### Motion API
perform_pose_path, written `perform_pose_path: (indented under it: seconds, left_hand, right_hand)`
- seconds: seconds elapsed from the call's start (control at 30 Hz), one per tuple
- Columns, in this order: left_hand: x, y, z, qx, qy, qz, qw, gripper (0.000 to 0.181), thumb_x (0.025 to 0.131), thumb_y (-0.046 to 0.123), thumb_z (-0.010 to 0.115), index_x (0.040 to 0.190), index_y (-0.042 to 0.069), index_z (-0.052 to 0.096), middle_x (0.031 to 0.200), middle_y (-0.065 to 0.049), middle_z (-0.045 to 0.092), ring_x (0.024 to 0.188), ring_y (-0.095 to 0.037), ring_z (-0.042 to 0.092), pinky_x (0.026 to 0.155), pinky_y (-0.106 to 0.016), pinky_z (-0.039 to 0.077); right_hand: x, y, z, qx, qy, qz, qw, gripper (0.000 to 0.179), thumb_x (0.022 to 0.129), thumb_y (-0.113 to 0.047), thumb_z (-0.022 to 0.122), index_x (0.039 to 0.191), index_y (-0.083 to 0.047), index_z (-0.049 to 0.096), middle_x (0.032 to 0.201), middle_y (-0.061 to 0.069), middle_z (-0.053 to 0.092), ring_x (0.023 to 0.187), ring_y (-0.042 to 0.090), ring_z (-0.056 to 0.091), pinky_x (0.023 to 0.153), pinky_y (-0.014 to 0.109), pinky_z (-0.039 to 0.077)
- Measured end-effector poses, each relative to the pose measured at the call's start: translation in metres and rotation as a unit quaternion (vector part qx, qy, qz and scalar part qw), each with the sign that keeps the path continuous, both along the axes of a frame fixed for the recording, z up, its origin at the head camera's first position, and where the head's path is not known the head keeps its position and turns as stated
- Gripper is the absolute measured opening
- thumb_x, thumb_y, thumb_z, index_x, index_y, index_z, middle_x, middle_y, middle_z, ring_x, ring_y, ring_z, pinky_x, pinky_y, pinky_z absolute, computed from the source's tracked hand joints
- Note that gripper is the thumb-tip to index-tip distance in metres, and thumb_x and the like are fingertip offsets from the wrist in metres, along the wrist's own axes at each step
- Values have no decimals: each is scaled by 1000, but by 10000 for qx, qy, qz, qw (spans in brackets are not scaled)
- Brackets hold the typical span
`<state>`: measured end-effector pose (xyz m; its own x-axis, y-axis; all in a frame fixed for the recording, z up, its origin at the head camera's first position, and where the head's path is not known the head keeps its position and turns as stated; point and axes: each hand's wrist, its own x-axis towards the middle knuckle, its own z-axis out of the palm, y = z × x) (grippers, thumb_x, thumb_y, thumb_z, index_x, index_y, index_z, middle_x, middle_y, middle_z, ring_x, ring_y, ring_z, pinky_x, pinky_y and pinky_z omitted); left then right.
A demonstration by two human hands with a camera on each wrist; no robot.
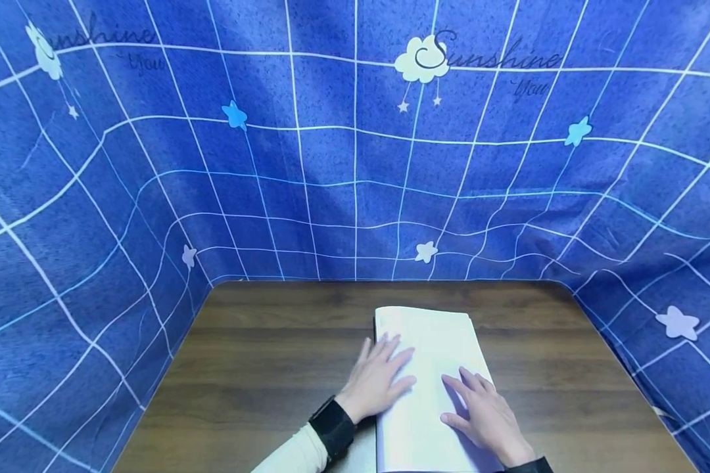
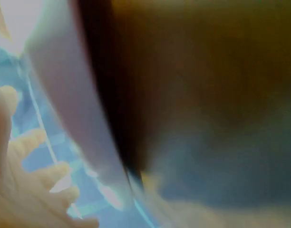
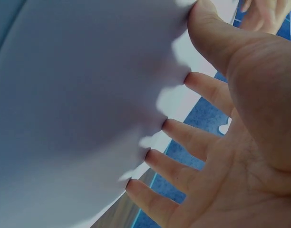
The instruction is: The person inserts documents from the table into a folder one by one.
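Note:
A white blank-looking paper pad or booklet [image 1: 428, 348] lies lengthwise on the brown wooden table. My left hand [image 1: 375, 384] rests across its left edge, fingers spread over the white page. On the lower right part of the page, my right hand [image 1: 482, 417] touches the paper with its fingers extended. Up close in the right wrist view, the right hand [image 3: 221, 128] has its spread fingertips against the white paper [image 3: 88, 95]. The left wrist view is blurred, with the left hand [image 2: 31, 180] at its lower left.
The wooden table [image 1: 260, 368] extends to both sides of the paper. A blue curtain [image 1: 331, 157] with white grid lines, stars and clouds encloses the back and sides. A grey flat surface [image 1: 362, 453] shows beside the paper's lower left edge. Black bands [image 1: 333, 427] circle the wrists.

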<state>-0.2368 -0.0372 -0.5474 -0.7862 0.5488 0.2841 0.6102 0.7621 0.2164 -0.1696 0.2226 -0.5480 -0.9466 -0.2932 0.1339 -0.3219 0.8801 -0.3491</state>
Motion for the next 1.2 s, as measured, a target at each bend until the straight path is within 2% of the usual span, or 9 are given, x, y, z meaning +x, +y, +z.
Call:
perform_pose_path:
  seconds: [0.1, 0.2, 0.3, 0.4, 0.6, 0.9, 0.97, 1.13, 1.2]
  left_hand:
    - [-15, -22, 8, 421, 347, 800, 9953, 61, 101, 57, 54, 151, 22, 53, 162, -17, 37, 151, -41, 29, 117, -69, 19]
    - [-27, -45, 9, 782, 575, 1491, 9840, 68, 96, 59, 59, 152, 21, 52, 164, -19, 33, 153, -40, 23, 119, -67, 14]
    - [-34, -66, 5, 866, 704, 1925, 9749, 76, 94, 61, 62, 155, 18, 49, 166, -20, 28, 155, -38, 19, 120, -65, 13]
    - [-36, -80, -3, 823, 706, 2167, 9702, 81, 93, 60, 64, 156, 13, 46, 166, -22, 27, 155, -39, 18, 120, -65, 15]
    - [-33, -94, -17, 665, 337, 2410, 9677, 86, 93, 61, 62, 158, 10, 40, 167, -21, 24, 156, -37, 16, 120, -65, 14]
    - [-36, -96, -14, 648, 252, 2488, 9661, 87, 93, 64, 62, 159, 12, 40, 168, -19, 22, 157, -36, 12, 121, -65, 9]
    - [-38, -96, -16, 610, 187, 2490, 9664, 87, 93, 66, 60, 160, 15, 37, 169, -17, 19, 158, -34, 8, 121, -65, 8]
    - [-41, -95, -14, 713, 368, 2424, 9668, 84, 93, 64, 61, 159, 16, 41, 168, -18, 23, 157, -35, 10, 120, -67, 8]
    - [-42, -95, -11, 805, 535, 2364, 9668, 82, 92, 62, 64, 157, 15, 45, 166, -20, 27, 156, -38, 14, 119, -68, 11]
  right_hand:
    - [2, -1, -1, -57, 119, 2, 9999, 63, 87, -39, 81, 141, -12, 62, 147, 28, 52, 128, 61, 47, 89, 75, 45]
    - [3, -1, -3, -51, 173, 25, 9998, 64, 87, -43, 80, 140, -12, 63, 146, 28, 53, 127, 61, 49, 90, 74, 46]
    - [4, -1, -5, -10, 44, -29, 10000, 66, 87, -48, 78, 141, -14, 62, 148, 26, 52, 129, 59, 48, 91, 74, 45]
    - [5, -1, -7, 102, -173, -130, 9997, 69, 87, -55, 76, 143, -17, 62, 150, 24, 51, 131, 58, 46, 92, 75, 44]
    - [7, -1, -8, 204, -491, -245, 9983, 73, 85, -59, 75, 144, -19, 61, 152, 23, 49, 133, 57, 44, 94, 75, 42]
    - [2, 1, -4, 95, -637, -221, 9977, 75, 86, -63, 72, 146, -20, 59, 153, 21, 48, 135, 53, 45, 95, 75, 42]
    - [-1, 1, -2, 72, -840, -285, 9960, 76, 85, -64, 72, 146, -20, 59, 153, 21, 47, 136, 53, 44, 96, 76, 40]
    - [-4, 3, 9, -63, -961, -321, 9948, 75, 85, -63, 73, 145, -19, 60, 152, 23, 48, 134, 55, 44, 97, 78, 38]
    - [-3, 5, 14, -113, -757, -219, 9968, 73, 86, -61, 73, 144, -18, 61, 150, 24, 50, 133, 55, 46, 97, 77, 39]
